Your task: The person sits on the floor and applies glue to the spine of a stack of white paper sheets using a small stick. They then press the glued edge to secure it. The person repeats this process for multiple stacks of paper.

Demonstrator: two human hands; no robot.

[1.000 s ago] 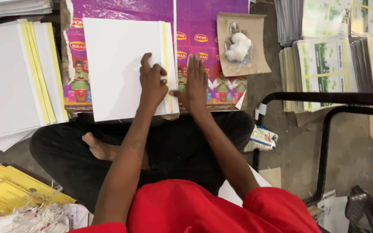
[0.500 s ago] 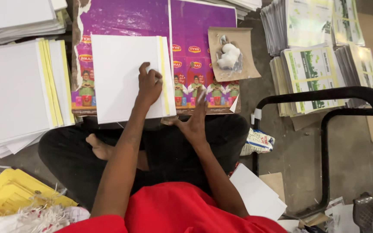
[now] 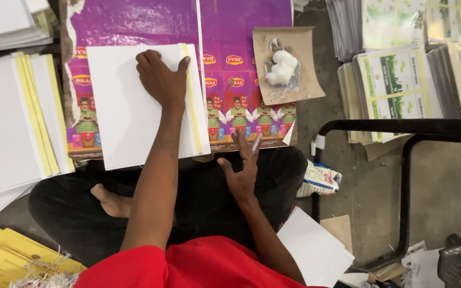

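My left hand (image 3: 161, 80) presses flat on a stack of white sheets (image 3: 129, 106) with a yellow strip (image 3: 190, 101) along its right edge. The stack lies on a purple printed sheet (image 3: 236, 69) spread over the floor. My right hand (image 3: 243, 168) hovers with fingers spread over my lap, at the near edge of the purple sheet, holding nothing. I sit cross-legged in black trousers and a red top.
A larger pile of white sheets with yellow edges (image 3: 12, 122) lies at the left. A brown card with white paste (image 3: 284, 66) sits at the right of the purple sheet. Printed green-and-white stacks (image 3: 401, 85) are further right. A black metal frame (image 3: 406, 160) stands at the right. Yellow covers (image 3: 6, 261) lie near left.
My right hand has drawn back from the white stack toward my lap. My left hand has slid up the stack, away from me.
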